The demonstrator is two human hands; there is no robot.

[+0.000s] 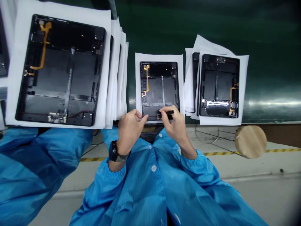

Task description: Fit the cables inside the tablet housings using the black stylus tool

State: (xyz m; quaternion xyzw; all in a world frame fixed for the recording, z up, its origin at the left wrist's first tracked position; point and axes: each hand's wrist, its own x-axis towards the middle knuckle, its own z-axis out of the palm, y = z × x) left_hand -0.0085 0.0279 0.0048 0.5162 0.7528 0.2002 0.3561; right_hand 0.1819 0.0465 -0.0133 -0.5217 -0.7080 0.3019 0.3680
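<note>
Blue sleeves up close, both hands at the belt's near edge. Right hand (175, 121) pinches a small black strip (168, 112) lying crosswise over the open tablet shell's (160, 89) bottom end; left hand (129, 125), fingers curled narrow, steadies its lower-left corner.

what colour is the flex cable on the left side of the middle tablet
Orange-yellow flex cable, running down the left side of the middle tablet shell; head view.
</note>
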